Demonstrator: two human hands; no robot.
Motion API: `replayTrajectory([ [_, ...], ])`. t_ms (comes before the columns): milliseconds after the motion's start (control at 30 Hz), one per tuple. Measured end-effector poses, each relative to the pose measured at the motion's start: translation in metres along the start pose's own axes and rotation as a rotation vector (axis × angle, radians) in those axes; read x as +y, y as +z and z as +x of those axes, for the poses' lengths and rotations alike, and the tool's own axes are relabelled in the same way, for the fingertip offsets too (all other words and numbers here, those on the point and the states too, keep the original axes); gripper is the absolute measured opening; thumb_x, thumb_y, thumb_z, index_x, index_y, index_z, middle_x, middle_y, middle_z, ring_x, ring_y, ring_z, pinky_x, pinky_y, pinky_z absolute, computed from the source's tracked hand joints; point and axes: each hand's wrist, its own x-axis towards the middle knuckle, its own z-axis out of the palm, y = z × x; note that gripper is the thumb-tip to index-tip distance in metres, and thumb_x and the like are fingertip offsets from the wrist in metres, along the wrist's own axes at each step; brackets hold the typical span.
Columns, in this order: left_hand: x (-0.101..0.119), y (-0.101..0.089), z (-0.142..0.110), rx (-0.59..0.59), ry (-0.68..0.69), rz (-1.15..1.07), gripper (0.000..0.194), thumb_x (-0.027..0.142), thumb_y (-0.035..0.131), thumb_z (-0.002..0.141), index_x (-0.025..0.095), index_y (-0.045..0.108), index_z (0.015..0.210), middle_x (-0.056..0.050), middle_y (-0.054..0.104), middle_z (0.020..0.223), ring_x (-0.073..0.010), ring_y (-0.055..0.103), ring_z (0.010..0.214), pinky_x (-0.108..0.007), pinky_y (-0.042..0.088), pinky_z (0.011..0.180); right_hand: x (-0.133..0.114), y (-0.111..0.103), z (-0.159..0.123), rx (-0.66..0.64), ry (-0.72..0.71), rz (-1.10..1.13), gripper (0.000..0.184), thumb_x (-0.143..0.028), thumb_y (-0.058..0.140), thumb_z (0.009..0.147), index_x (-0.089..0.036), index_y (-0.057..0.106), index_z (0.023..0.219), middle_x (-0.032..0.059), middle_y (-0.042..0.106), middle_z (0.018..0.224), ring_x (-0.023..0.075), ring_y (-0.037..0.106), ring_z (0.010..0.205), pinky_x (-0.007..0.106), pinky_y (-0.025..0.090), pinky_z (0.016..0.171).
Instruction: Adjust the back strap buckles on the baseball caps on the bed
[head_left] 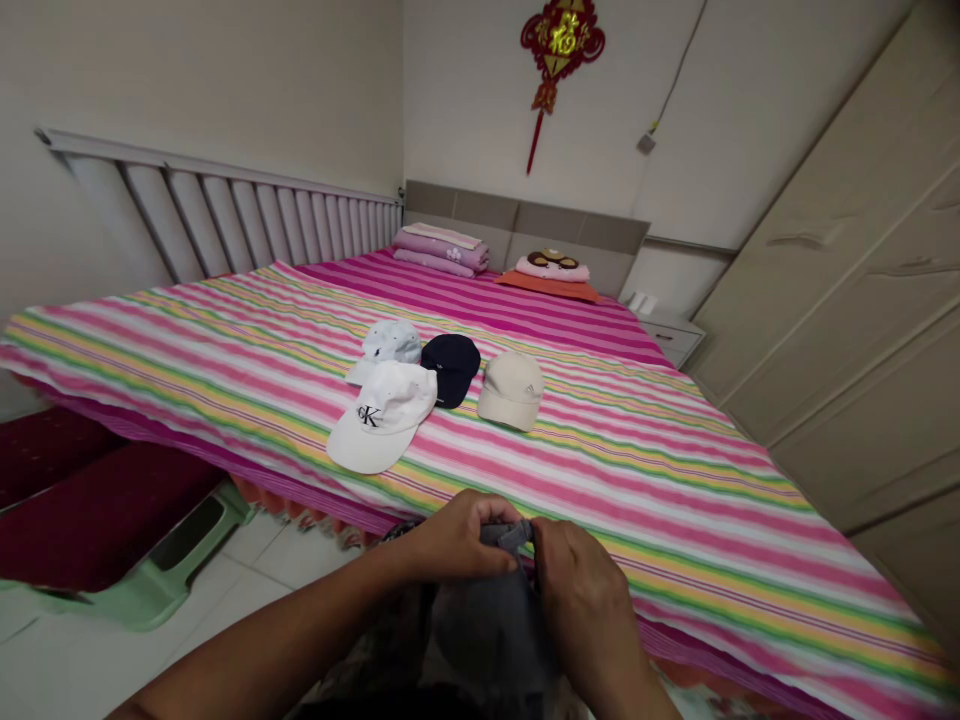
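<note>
At the near edge of the bed, a dark grey cap (480, 620) hangs between my hands, its strap end (514, 537) showing at the top. My left hand (466, 538) pinches the strap from one side, thumb and fingers closed. On the other side my right hand (583, 590) is wrapped over the cap's edge, its fingertips partly hidden. Beyond them on the bed lie a white cap with black letters (382, 415), a pale blue cap (393, 342), a navy cap (452, 370) and a beige cap (511, 390). The white one overlaps the pale blue one.
A striped sheet (675, 480) covers the bed. Folded purple bedding (441, 250) and a pink folded stack (553, 268) rest by the headboard (480, 212). A green stool (187, 560) stands at left, wardrobe doors (847, 290) at right.
</note>
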Motion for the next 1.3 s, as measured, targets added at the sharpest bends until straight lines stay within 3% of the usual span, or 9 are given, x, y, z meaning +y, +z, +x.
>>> replayTrajectory([
  [167, -0.001, -0.001, -0.001, 0.040, 0.007, 0.037, 0.032, 0.021, 0.063, 0.060, 0.012, 0.060, 0.090, -0.001, 0.057, 0.076, -0.0115, 0.049, 0.069, -0.022, 0.039, 0.066, 0.008, 0.003, 0.003, -0.012, 0.281, 0.325, 0.018, -0.017, 0.035, 0.085, -0.018, 0.052, 0.080, 0.0037, 0.060, 0.067, 0.0160, 0.058, 0.061, 0.025, 0.042, 0.053],
  [533, 0.004, 0.008, 0.002, 0.138, 0.158, 0.327, 0.031, 0.011, 0.055, 0.059, 0.014, 0.064, 0.089, -0.003, 0.064, 0.082, -0.0161, 0.056, 0.078, -0.023, 0.041, 0.073, 0.003, 0.003, 0.007, -0.152, 0.298, 0.341, 0.014, -0.019, 0.043, 0.076, -0.020, 0.046, 0.063, 0.0009, 0.053, 0.058, 0.0152, 0.051, 0.052, 0.025, 0.032, 0.048],
  [700, 0.002, 0.006, 0.002, 0.145, 0.076, 0.228, 0.031, 0.013, 0.058, 0.059, 0.011, 0.064, 0.089, -0.004, 0.064, 0.080, -0.0175, 0.056, 0.078, -0.024, 0.042, 0.073, 0.010, 0.010, 0.006, -0.263, 0.600, 0.831, 0.025, -0.029, 0.039, 0.081, -0.020, 0.044, 0.058, -0.0032, 0.046, 0.047, 0.0119, 0.044, 0.044, 0.023, 0.033, 0.044],
  [767, 0.001, 0.005, 0.003, 0.148, 0.060, 0.214, 0.030, 0.014, 0.058, 0.059, 0.011, 0.064, 0.088, -0.004, 0.064, 0.081, -0.0175, 0.056, 0.077, -0.024, 0.042, 0.073, 0.011, 0.011, 0.004, -0.224, 0.667, 0.928, 0.025, -0.031, 0.038, 0.082, -0.019, 0.048, 0.063, -0.0032, 0.048, 0.048, 0.0115, 0.045, 0.043, 0.022, 0.035, 0.043],
  [867, 0.001, 0.004, 0.002, 0.146, 0.064, 0.189, 0.031, 0.015, 0.059, 0.060, 0.011, 0.064, 0.090, -0.004, 0.063, 0.080, -0.0170, 0.055, 0.076, -0.024, 0.042, 0.071, 0.010, 0.009, 0.001, -0.041, 0.518, 0.758, 0.018, -0.026, 0.044, 0.080, -0.017, 0.055, 0.092, 0.0017, 0.058, 0.069, 0.0132, 0.053, 0.054, 0.024, 0.042, 0.051],
  [933, 0.001, 0.003, 0.002, 0.133, 0.074, 0.184, 0.030, 0.015, 0.058, 0.060, 0.010, 0.064, 0.089, -0.003, 0.063, 0.078, -0.0164, 0.055, 0.075, -0.023, 0.041, 0.069, 0.008, 0.007, 0.001, -0.034, 0.305, 0.598, 0.029, -0.020, 0.046, 0.080, -0.019, 0.052, 0.108, 0.0053, 0.059, 0.082, 0.0153, 0.056, 0.065, 0.027, 0.044, 0.057],
  [1033, 0.000, 0.002, 0.002, 0.131, 0.056, 0.169, 0.029, 0.017, 0.059, 0.060, 0.010, 0.064, 0.087, -0.003, 0.062, 0.077, -0.0162, 0.054, 0.074, -0.023, 0.041, 0.067, 0.005, 0.004, 0.003, -0.076, 0.124, 0.450, 0.027, -0.015, 0.044, 0.080, -0.019, 0.055, 0.104, 0.0072, 0.060, 0.082, 0.0177, 0.058, 0.073, 0.028, 0.046, 0.061],
  [1167, -0.007, -0.001, 0.002, 0.152, 0.014, 0.087, 0.032, 0.022, 0.064, 0.058, 0.011, 0.064, 0.089, -0.004, 0.063, 0.080, -0.0169, 0.054, 0.077, -0.023, 0.041, 0.069, 0.003, 0.009, 0.003, -0.035, 0.165, 0.445, 0.017, -0.015, 0.044, 0.079, -0.017, 0.055, 0.091, 0.0061, 0.062, 0.079, 0.0172, 0.059, 0.071, 0.027, 0.046, 0.061],
  [1300, -0.013, -0.002, 0.002, 0.114, -0.006, -0.051, 0.031, 0.021, 0.063, 0.060, 0.012, 0.063, 0.089, -0.004, 0.063, 0.080, -0.0158, 0.055, 0.077, -0.024, 0.041, 0.069, 0.005, 0.015, 0.001, -0.063, 0.418, 0.550, 0.009, -0.019, 0.044, 0.078, -0.020, 0.050, 0.073, -0.0008, 0.057, 0.058, 0.0132, 0.054, 0.051, 0.023, 0.042, 0.050],
])
